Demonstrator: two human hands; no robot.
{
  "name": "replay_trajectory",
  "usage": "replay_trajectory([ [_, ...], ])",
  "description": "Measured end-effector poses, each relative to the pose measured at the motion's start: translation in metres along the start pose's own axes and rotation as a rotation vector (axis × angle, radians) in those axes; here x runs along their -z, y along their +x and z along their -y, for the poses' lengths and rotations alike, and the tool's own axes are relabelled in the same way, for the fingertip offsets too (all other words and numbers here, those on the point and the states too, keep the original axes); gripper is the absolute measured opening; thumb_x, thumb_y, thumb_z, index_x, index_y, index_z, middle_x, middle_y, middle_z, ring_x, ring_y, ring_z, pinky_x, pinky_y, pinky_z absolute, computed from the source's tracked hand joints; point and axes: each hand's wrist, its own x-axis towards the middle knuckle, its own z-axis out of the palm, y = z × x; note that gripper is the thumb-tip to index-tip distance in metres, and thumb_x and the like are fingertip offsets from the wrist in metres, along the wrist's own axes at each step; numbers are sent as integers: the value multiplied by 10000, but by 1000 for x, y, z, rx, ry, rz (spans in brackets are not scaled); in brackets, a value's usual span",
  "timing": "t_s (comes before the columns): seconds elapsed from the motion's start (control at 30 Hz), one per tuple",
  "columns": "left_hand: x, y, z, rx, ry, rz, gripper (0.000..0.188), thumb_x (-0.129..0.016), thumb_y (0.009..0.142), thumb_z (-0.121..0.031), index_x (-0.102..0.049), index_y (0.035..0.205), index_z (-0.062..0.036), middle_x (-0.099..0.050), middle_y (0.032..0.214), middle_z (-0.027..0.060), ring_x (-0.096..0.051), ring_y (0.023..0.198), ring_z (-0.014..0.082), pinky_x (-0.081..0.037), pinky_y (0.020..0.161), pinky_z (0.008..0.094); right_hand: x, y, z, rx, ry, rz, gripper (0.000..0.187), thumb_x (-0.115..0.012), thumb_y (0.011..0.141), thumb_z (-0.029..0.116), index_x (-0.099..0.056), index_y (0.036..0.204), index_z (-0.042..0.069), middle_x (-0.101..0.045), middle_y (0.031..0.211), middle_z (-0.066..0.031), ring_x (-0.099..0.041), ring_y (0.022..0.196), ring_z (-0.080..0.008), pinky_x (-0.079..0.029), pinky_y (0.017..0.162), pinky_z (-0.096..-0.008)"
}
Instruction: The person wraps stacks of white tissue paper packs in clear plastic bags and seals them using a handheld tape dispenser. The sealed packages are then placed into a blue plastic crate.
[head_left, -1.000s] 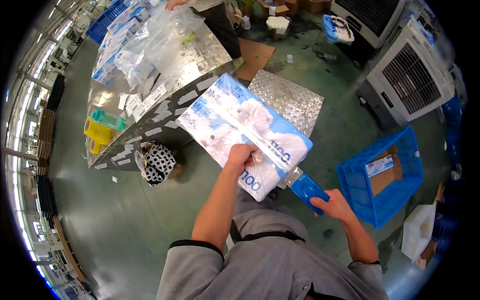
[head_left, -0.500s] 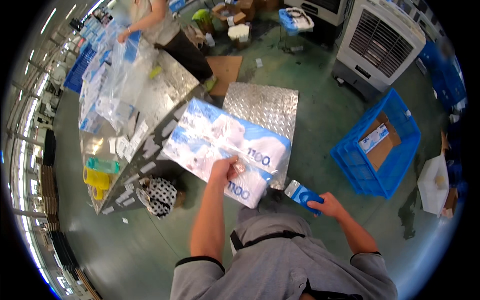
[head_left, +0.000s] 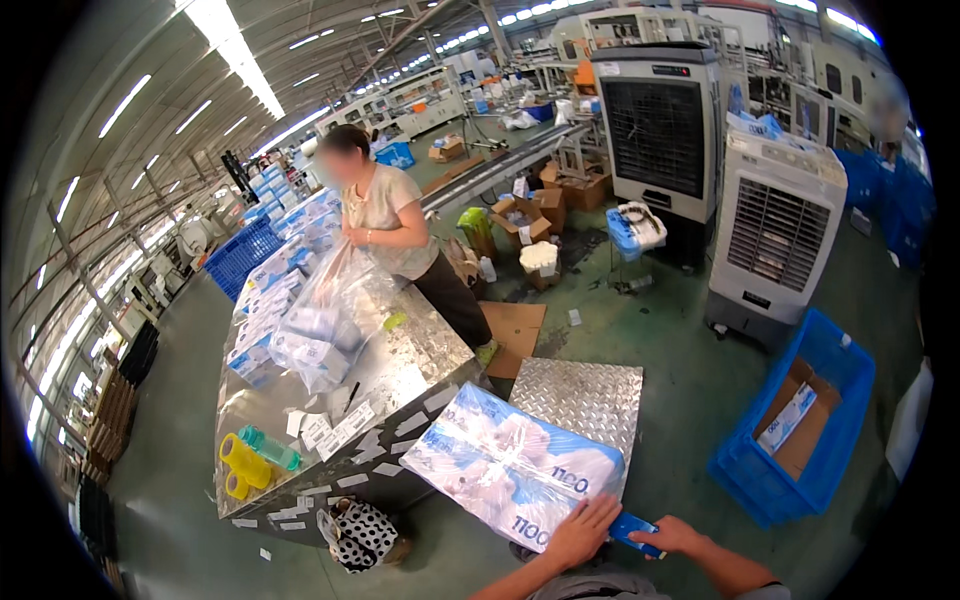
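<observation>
A large blue-and-white bundle of paper packs (head_left: pixel 490 455), wrapped in clear film with crossing strips, is tilted in front of me. It overlaps the near side of a diamond-plate metal platform (head_left: pixel 585 385); what supports it is hard to tell. My left hand (head_left: pixel 583 532) lies on the bundle's near right corner, fingers stretched out. My right hand (head_left: pixel 680 538) is closed round a flat blue tape dispenser (head_left: pixel 632 530). The dispenser's front end meets the bundle's corner, close to my left fingers, and is partly hidden.
A metal table (head_left: pixel 400 335) on the left bears wrapped packs, yellow rolls (head_left: pixel 243 462) and a green bottle (head_left: pixel 270 448). A co-worker (head_left: pixel 390 225) stands behind it. A blue crate (head_left: pixel 745 485) and air cooler (head_left: pixel 775 215) stand right; a dotted bag (head_left: pixel 362 533) is below the table.
My view has tilted up, so more of the hall shows. My left hand has shifted to the bundle's near right corner, and the tape dispenser has come up against that corner.
</observation>
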Motion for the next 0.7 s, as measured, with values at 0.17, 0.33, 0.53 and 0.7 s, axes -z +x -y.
replay_trajectory([
  [0.17,0,-1,-1,-49,220,332,622,-465,902,-220,-329,1469,-5,-324,1546,117,-215,1468,235,-150,1196,421,16,-9,11,-26,-213,14,685,-561,771,761,-767,730,109,-728,724,-36,-708,722,-198,-546,727,-307],
  [0.33,-7,-6,0,-82,369,341,616,-388,922,-196,-270,1497,-10,-242,1585,98,-184,1479,220,-125,1202,415,8,-25,-6,-18,-172,12,666,-566,794,738,-774,792,105,-735,754,-27,-706,749,-172,-538,733,-280],
  [0.53,1,-9,-1,-94,297,304,627,-383,928,-198,-238,1512,-23,-216,1595,91,-166,1485,215,-121,1202,418,10,-41,-27,33,-40,-42,623,-600,828,665,-768,864,65,-737,764,-28,-699,743,-157,-531,728,-267],
  [0.7,-21,-13,4,-116,436,354,616,-385,930,-217,-271,1499,-10,-239,1586,95,-163,1485,229,-107,1204,436,10,-16,-9,-28,-60,-43,649,-601,801,695,-766,797,68,-732,747,-43,-704,749,-196,-534,711,-293],
])
